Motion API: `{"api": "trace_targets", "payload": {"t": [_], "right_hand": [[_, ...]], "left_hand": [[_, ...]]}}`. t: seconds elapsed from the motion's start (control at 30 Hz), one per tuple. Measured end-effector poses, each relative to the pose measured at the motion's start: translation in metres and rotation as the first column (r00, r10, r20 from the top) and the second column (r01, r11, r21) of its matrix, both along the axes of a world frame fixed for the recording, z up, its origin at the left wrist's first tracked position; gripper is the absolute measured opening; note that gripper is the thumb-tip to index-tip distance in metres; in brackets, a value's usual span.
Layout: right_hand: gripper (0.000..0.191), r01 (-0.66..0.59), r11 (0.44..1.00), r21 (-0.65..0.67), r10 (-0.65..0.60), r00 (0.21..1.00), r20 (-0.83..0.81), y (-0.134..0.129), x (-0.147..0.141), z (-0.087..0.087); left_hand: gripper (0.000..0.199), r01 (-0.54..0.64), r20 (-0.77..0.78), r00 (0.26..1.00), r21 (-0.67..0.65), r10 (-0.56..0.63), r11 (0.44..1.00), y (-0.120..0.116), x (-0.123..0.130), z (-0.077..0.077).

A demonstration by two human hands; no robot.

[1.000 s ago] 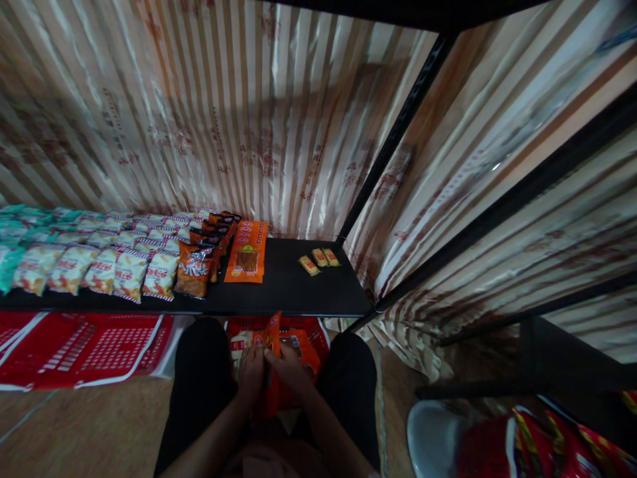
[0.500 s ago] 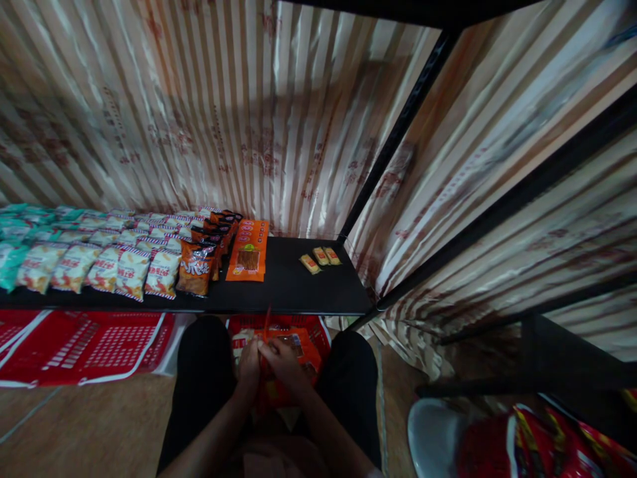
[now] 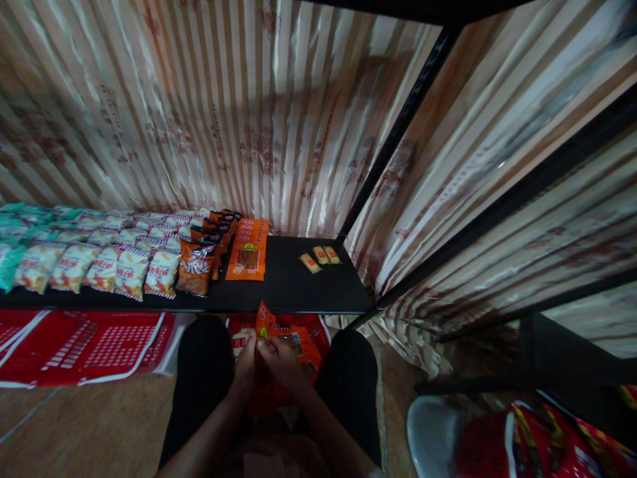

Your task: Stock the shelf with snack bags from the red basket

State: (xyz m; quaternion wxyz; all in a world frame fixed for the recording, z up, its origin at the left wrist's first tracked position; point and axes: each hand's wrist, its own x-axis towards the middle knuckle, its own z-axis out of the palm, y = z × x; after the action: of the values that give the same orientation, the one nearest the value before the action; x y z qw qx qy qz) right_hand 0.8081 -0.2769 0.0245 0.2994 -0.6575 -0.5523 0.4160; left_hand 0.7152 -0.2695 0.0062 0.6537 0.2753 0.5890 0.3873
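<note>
L hand: fingers closed on an orange snack pkt, which stands on edge over the basket.
R hand: grasping same pkt, just beside L.
Red basket: betw. the knees, more orange pkts inside.
Blk shelf: in front of me too; flat orange pouch nr brown-orange bags, 3 sm. yellow packs to the R.

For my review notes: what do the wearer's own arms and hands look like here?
The left hand and right hand are ungloved, with no marking or jewellery that I can make out in the dim light. Both forearms look bare, with no sleeve or cable visible on them. Dark trousers cover the legs.
</note>
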Motion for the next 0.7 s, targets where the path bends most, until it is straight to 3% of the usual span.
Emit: {"api": "trace_targets", "payload": {"t": [0.1, 0.27, 0.47, 0.7], "right_hand": [[0.023, -0.023, 1.0, 0.009, 0.022, 0.996, 0.084, -0.001, 0.0, -0.001], [0.024, -0.057, 0.997, 0.056, 0.049, 0.989, 0.138, -0.003, 0.001, -0.009], [0.033, -0.015, 0.996, 0.082, 0.008, 0.996, 0.091, -0.003, 0.001, -0.015], [0.034, 0.018, 0.998, 0.057, -0.018, 1.0, 0.011, -0.004, 0.002, -0.013]], "left_hand": [[0.055, 0.067, 0.084, 0.994, -0.011, -0.066, 0.998, 0.0, -0.002, 0.0], [0.04, 0.108, -0.009, 0.994, 0.046, -0.108, 0.993, 0.004, -0.007, -0.013], [0.027, 0.102, -0.056, 0.993, 0.037, -0.1, 0.994, 0.006, -0.008, -0.021], [0.018, 0.125, -0.05, 0.991, 0.027, -0.123, 0.992, 0.008, -0.017, -0.021]]}}
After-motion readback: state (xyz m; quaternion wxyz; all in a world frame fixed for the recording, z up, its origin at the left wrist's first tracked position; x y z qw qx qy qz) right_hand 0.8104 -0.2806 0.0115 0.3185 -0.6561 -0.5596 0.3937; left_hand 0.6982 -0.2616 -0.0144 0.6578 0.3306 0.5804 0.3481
